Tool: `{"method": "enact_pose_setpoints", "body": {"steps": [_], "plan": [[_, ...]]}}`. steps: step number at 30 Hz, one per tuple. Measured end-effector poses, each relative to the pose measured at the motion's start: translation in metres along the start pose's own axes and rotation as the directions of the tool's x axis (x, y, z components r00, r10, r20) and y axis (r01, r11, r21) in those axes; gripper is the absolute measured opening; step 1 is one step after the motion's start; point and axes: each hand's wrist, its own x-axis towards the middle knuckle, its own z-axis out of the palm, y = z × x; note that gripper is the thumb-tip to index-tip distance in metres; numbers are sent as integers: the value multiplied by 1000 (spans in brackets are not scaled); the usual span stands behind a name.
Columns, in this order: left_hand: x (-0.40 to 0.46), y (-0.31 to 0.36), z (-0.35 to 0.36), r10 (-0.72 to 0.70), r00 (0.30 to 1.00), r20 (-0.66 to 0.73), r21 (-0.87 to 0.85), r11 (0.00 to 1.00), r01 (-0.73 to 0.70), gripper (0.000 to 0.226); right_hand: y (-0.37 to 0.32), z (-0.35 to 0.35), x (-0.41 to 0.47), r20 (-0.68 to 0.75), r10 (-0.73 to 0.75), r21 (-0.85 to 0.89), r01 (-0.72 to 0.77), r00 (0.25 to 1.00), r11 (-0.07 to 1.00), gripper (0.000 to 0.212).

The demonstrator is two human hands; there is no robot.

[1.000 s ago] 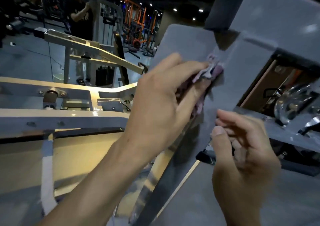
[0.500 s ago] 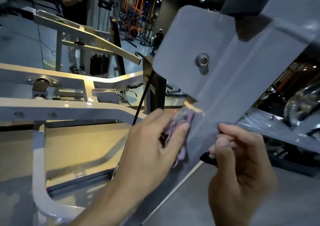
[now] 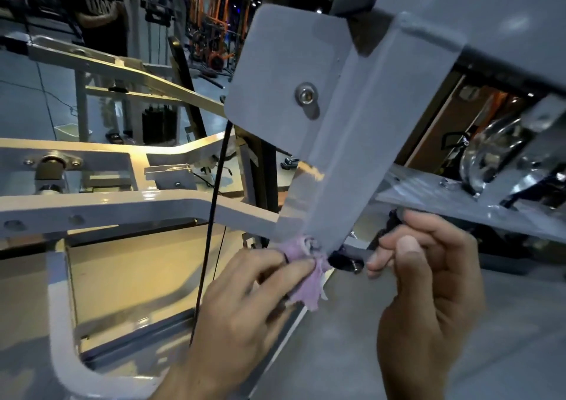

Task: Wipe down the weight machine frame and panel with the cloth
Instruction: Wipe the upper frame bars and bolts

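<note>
Black cable [image 3: 214, 203] (taut) across frame opening [image 3: 137, 277]

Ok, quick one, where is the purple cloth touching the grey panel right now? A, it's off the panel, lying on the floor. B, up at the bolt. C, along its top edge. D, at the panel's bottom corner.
D: the left hand pinches the purple cloth against the lowest corner of the grey panel, well below the bolt.

Only pale block lettering is seen on the dark shirt [image 3: 101, 4] of a person in the background at the upper left, and it is too blurred for any word to be read.
</note>
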Motion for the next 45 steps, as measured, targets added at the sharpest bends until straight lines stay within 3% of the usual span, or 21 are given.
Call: {"method": "enact_pose_setpoints", "body": {"steps": [3,5,9,12,15,17,23,26,29,32,36,40,45], "plan": [[0,-1,3,60,998,2,59,996,-60,34,3,0,-6,17,24,-14,-24,1000,1000,23],[33,5,-1,100,992,-72,55,994,-96,34,3,3,-8,44,22,-41,-21,999,999,23],[90,20,-13,25,981,-194,-77,996,-41,28,1,8,-11,83,8,-70,-2,997,998,19],[53,11,-2,-188,968,-166,-246,959,144,28,2,9,-14,101,-42,-124,54,994,991,17],[4,-7,15,-491,870,-48,-330,830,450,22,7,10,-17,96,-41,-137,54,994,989,24],[-3,-13,20,-559,829,-15,-364,775,516,21,8,13,-17,105,-56,-105,67,993,992,18],[84,-25,24,-485,873,-49,-385,816,432,16,15,16,-17,112,-81,-153,98,990,983,26],[111,-42,32,-496,868,-19,-440,784,438,26,15,18,-19,97,-98,-166,113,990,980,24],[76,-31,26,-474,880,-19,-443,793,417,17,16,20,-21,75,-102,-185,114,992,976,18],[36,-8,14,-493,868,-59,-480,776,409,28,17,22,-22,46,-104,-209,112,993,972,20],[60,-11,13,-398,913,-88,-458,830,318,27,19,23,-23,25,-133,-208,135,991,969,18],[82,-23,17,-426,901,-86,-487,807,334,23,20,22,-22,60,-155,-236,165,986,958,23],[28,-3,2,-365,930,-48,-505,812,293,29,20,15,-21,164,-190,-249,227,968,941,27]]}}
